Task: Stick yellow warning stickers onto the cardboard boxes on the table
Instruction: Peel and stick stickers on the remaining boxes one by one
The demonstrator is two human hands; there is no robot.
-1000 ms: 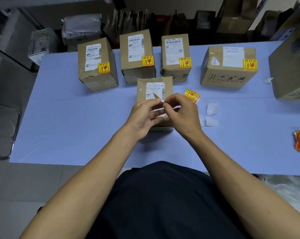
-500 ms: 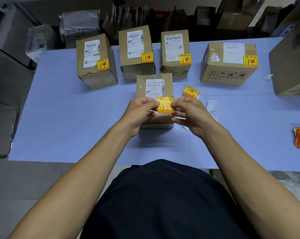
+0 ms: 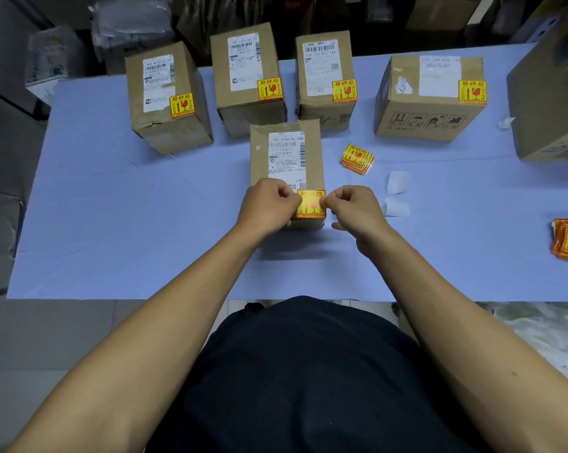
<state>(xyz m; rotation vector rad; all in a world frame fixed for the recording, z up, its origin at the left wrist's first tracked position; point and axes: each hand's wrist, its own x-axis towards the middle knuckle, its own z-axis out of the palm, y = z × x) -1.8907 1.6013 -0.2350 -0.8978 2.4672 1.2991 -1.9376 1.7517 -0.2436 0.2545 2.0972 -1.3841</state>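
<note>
We reach both arms forward over the table [image 3: 112, 223]. Our left hand [image 3: 269, 207] and right hand [image 3: 354, 207] are curled, and each pinches one side of the yellow sticker [image 3: 311, 204]. The sticker lies on the near right corner of the middle box [image 3: 285, 152]. Bare blue table spreads to the left. On the right, a small sticker pile [image 3: 357, 159] and two white scraps [image 3: 397, 183] lie near.

Both the left hand [image 3: 269, 206] and right hand [image 3: 352, 209] pinch a square yellow warning sticker [image 3: 311, 204] between their fingertips, against the brown cardboard box [image 3: 285, 152].
</note>
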